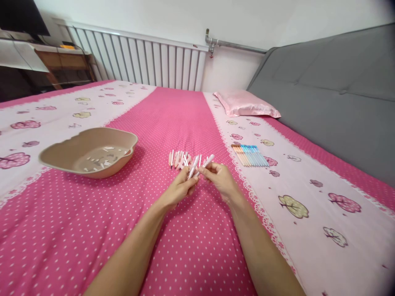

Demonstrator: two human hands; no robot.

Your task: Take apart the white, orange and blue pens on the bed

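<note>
Both my hands meet over the bed in the middle of the head view. My left hand point(182, 187) is closed around a pale pink pen point(193, 166) that tilts up and away. Close beside it, the fingers of my right hand point(219, 176) pinch another pale pink pen piece point(209, 159); whether it is a whole pen or only a part I cannot tell. Just beyond my fingers lies a loose pile of pink and white pen parts point(177, 158), partly hidden by my hands. To the right, several pens point(251, 156) with orange-brown and blue ends lie in a neat row.
A beige plastic basin point(123, 162) with small white pieces point(103, 163) inside stands on the left of the pink dotted bedspread point(182, 107). A pink pillow point(247, 103) lies against the grey headboard point(333, 78). A white radiator point(138, 55) lines the far wall.
</note>
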